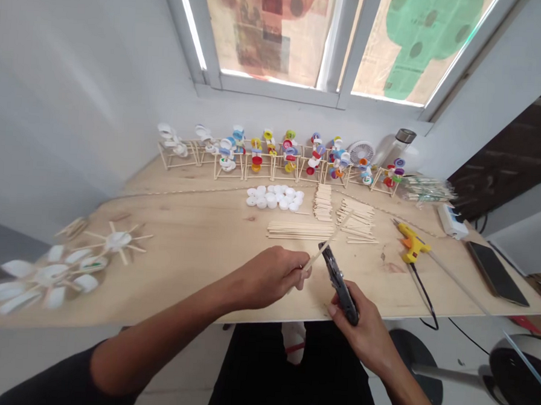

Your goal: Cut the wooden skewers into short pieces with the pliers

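My left hand (pixel 271 278) pinches a thin wooden stick (pixel 329 242) near one end, and the stick slants up and to the right over the table. My right hand (pixel 355 313) grips a pair of dark metal pliers (pixel 336 281) by the handles. The jaws of the pliers point up and sit right beside the stick, close to where my left fingers hold it. I cannot tell whether the jaws touch the stick.
On the plywood table (pixel 196 238) lie stacks of wooden sticks (pixel 298 230), white bottle caps (pixel 273 196), and a yellow glue gun (pixel 411 243). Stick frames with coloured caps (pixel 259 159) line the back. Large white-cap wheels (pixel 44 275) lie at left. A phone (pixel 496 273) lies at right.
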The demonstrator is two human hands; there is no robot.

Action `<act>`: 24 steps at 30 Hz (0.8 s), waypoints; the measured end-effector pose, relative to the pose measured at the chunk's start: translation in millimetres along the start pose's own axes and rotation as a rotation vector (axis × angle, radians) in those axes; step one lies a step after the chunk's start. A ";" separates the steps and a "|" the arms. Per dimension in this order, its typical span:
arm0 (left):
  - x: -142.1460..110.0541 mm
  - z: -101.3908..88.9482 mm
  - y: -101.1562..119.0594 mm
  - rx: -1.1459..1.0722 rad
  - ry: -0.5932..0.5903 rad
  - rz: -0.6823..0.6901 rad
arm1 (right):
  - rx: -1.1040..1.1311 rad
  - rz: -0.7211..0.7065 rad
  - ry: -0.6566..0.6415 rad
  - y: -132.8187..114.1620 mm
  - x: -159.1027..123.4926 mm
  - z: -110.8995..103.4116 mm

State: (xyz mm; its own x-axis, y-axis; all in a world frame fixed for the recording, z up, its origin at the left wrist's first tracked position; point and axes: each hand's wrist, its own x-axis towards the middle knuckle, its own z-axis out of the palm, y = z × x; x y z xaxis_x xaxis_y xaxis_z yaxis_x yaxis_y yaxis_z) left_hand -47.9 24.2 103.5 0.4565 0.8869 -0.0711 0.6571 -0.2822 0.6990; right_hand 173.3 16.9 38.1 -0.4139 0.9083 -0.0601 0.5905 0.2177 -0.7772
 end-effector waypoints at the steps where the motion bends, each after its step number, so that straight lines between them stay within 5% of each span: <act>1: 1.1 -2.4 2.1 0.029 -0.024 0.007 | 0.012 0.000 -0.007 -0.6 -0.6 0.0; 8: 13.8 -12.4 15.4 0.229 -0.169 -0.019 | 0.057 0.009 -0.038 -8.1 -3.6 -1.3; 24: 50.9 -33.9 2.7 -0.058 -0.639 -0.079 | 0.112 0.065 -0.070 -2.6 -1.2 0.2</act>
State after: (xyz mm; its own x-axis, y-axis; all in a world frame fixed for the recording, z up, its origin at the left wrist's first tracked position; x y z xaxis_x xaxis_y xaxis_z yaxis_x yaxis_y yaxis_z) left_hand -43.2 81.0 125.9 0.6868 0.5065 -0.5213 0.6781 -0.1883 0.7105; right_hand 172.2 15.1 40.1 -0.4270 0.8912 -0.1529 0.5379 0.1144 -0.8352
